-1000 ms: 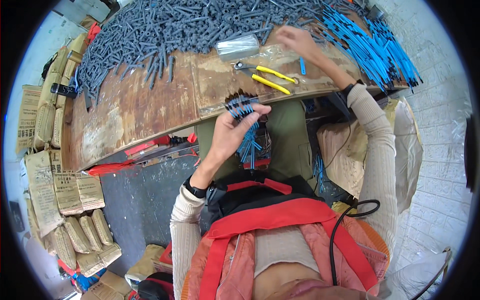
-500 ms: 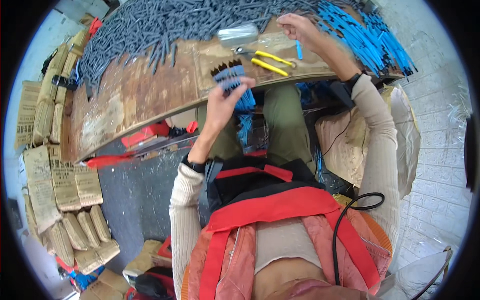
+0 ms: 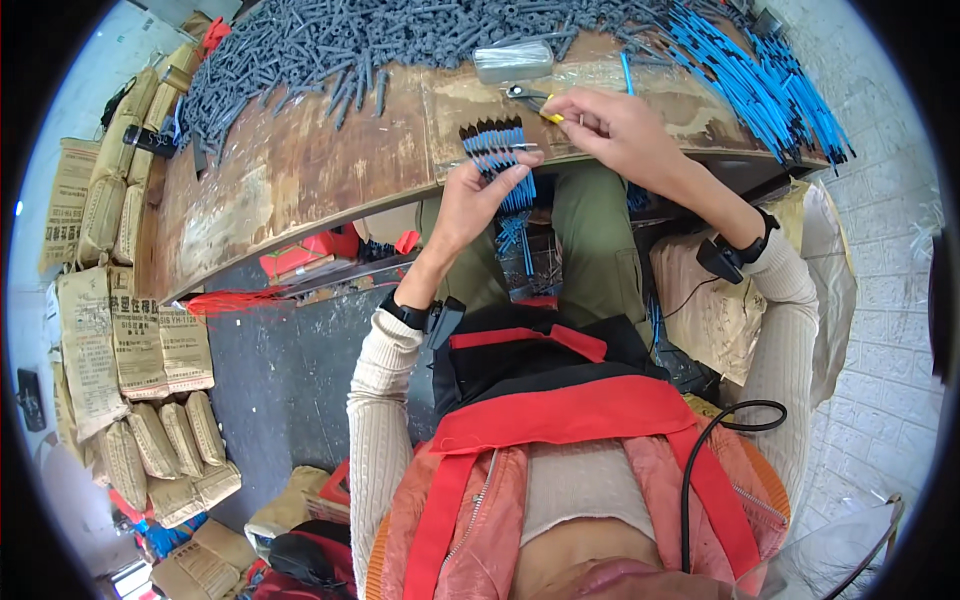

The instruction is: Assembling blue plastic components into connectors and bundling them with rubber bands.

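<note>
A row of thin blue sticks (image 3: 515,185) with dark, pointed tips is pinched between the thumb and fingers of my left hand (image 3: 475,200), at the table's near edge. A pale thin line crosses the row just above my fingertips. My right hand (image 3: 625,132) is over the table to the right of the sticks, fingers curled and fingertips drawn together. It lies over the yellow-handled pliers (image 3: 522,94) and covers most of their handles; what its fingers hold, if anything, is hidden. Behind the pliers stands a clear box (image 3: 513,62) with fine silvery strands.
Grey rod-like plastic pieces (image 3: 350,45) are heaped along the back of the wooden table (image 3: 300,165). Long blue sticks with black ends (image 3: 740,85) lie at the right. Below, a red box (image 3: 310,252) and paper sacks (image 3: 140,330) stand left, with a large paper bag (image 3: 700,300) at right.
My right hand has come down from beside the clear box toward me, over the pliers' handles. My left hand keeps its grip on the blue sticks. The whole view has shifted slightly.
</note>
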### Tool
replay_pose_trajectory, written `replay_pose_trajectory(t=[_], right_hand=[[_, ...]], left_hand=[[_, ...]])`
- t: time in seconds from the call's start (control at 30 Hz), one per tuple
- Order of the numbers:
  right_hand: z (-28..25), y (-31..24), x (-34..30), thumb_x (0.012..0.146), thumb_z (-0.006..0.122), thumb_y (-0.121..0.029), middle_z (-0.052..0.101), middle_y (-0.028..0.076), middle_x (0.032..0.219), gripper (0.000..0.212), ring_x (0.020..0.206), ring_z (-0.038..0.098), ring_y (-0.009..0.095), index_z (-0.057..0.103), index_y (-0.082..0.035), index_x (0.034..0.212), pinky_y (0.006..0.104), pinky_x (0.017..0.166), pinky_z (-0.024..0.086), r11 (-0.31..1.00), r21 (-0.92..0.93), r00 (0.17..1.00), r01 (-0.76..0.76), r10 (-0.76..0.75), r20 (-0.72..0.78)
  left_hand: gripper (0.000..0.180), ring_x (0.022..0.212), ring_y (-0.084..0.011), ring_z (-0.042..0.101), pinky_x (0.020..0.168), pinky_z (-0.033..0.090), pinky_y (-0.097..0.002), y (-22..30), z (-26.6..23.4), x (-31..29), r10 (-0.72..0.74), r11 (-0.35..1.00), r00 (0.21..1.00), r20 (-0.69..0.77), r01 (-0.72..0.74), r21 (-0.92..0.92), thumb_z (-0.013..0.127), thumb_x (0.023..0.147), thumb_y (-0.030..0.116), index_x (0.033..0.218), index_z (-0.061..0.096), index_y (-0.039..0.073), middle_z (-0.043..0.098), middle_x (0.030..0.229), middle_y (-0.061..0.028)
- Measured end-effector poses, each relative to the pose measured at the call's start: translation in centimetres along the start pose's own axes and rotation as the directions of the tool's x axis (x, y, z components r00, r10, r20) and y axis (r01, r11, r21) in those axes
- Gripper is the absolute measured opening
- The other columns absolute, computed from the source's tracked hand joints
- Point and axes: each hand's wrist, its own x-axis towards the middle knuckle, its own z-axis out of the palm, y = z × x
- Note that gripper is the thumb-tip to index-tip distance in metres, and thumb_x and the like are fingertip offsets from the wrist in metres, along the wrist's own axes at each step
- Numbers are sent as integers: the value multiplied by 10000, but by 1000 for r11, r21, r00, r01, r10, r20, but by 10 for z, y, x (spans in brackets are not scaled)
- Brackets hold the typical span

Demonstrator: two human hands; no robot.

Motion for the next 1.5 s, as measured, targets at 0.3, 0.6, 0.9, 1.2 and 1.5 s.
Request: replay_pose_trajectory(t=[0.3,0.6,0.9,1.2,1.5], right_hand=[[3,7,6,881,612,-87,520,10,738,189,589,446,81,639,-37,1061,240,536,371,1000,23,1000,8,-8,7],[9,15,2,898,595,-93,570,47,799,183,635,501,124,627,-41,1070,273,571,413,999,17,999,34,-34,-35],[11,8,3,914,567,-72,524,88,780,336,711,524,224,609,-104,1246,330,637,430,984,-115,984,135,-146,-98],[6,-1,8,923,562,-86,502,97,772,330,708,520,249,608,-101,1250,350,632,425,984,-132,992,118,-123,-28],[5,0,8,868,590,-70,534,99,836,342,731,536,284,632,-105,1205,365,653,448,919,-315,965,237,-261,-36]], left_hand=[[201,1062,-192,634,925,502,-315,2,-1,5,-95,995,995,-16,94,-20,543,954,28,1132,627,-12,676,1118,-125],[202,1053,-224,643,938,504,-341,3,-3,7,-114,949,993,-41,96,-301,545,954,34,1134,612,-26,673,1111,-156],[192,1084,-238,632,956,495,-347,-8,-1,16,-18,994,1000,2,18,-110,537,958,36,1121,615,-31,664,1139,-156],[187,1097,-238,626,962,493,-351,-3,-3,15,-25,978,1000,10,26,-206,533,957,27,1115,618,-26,657,1154,-155],[168,1107,-248,621,957,494,-350,-7,-6,13,-5,989,999,48,12,-145,528,955,10,1092,619,-27,654,1157,-164]])
